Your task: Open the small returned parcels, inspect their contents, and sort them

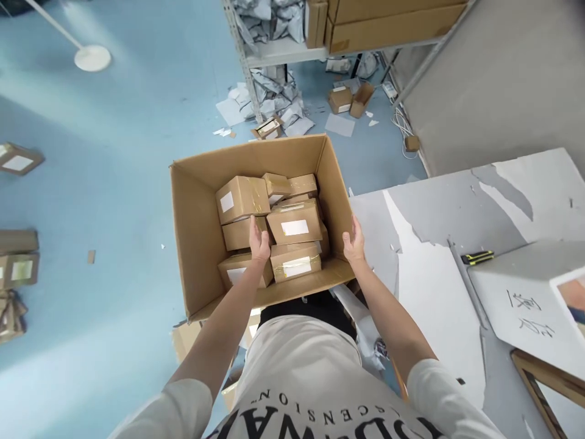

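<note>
Brown corrugated cardboard, a large open-topped carton (196, 225) held out in front of the body above the pale blue floor (114, 152). Inside the carton, a heap of small brown cardboard parcels (269, 228) sealed with clear tape, several bearing white labels, stacked unevenly towards the right and far side.

Left hand (259, 244) reaching down into the carton, fingers loosely spread and lying flat on the parcels, touching one near the middle of the heap; no grip closed around any of them. Right hand (354, 244) at the right wall of the carton, open, palm turned inward and pressed against the outer face near the near corner, fingers pointing up along the wall.

To the right, a grey tabletop (439, 219) with its surface layer peeling off in patches, and on it a yellow-and-black utility knife (476, 257) lying well apart from the carton. Beside the knife, a white box with handwritten marks (521, 286). Beyond the carton, a metal shelving rack (274, 52) loaded with grey plastic mailer bags (269, 18) and flat cardboard. More small brown boxes scattered on the floor (350, 100) under and beside the rack, others at the left edge.
</note>
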{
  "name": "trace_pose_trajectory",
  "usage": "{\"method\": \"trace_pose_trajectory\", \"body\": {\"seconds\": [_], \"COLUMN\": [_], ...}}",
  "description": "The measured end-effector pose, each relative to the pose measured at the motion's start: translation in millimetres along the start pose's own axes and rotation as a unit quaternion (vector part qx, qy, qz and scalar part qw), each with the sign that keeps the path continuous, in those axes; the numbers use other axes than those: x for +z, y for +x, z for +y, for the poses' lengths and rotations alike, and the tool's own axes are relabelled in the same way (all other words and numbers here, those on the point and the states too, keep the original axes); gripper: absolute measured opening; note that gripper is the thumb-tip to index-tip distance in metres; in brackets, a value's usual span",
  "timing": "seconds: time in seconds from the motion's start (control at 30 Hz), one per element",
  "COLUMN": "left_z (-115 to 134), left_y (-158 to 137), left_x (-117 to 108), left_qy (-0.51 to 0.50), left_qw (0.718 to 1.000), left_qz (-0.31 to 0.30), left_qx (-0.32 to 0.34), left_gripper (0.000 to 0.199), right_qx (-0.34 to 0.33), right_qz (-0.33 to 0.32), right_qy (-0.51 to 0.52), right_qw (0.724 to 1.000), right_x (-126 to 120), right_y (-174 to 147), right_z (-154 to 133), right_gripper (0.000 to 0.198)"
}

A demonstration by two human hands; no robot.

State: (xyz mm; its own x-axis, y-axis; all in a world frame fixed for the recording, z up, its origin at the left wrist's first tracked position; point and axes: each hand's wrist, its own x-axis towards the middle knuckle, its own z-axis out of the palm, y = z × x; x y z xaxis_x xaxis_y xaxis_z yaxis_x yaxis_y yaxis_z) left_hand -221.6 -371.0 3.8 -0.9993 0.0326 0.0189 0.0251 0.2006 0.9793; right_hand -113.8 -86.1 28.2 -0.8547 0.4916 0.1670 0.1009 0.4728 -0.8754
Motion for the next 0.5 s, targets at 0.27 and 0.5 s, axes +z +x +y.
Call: {"method": "trace_pose_trajectory", "body": {"seconds": [0.27,0.5], "left_z": [-72.3,-174.6], "left_y": [24.1,31.1], "left_x": [3.5,29.2], "left_qy": [-0.016,-0.009], "left_qw": [0.977,0.942], "left_qz": [0.035,0.017], "left_qx": [-0.209,-0.336], "left_gripper": [0.07,0.079], "right_qx": [0.046,0.134], "right_qz": [-0.082,-0.157], "right_qy": [-0.058,-0.078], "right_qw": [0.994,0.975], "right_x": [45.0,84.5], "right_y": [29.0,26.1], "right_z": [54.4,137.8], "right_gripper": [0.077,0.082]}}
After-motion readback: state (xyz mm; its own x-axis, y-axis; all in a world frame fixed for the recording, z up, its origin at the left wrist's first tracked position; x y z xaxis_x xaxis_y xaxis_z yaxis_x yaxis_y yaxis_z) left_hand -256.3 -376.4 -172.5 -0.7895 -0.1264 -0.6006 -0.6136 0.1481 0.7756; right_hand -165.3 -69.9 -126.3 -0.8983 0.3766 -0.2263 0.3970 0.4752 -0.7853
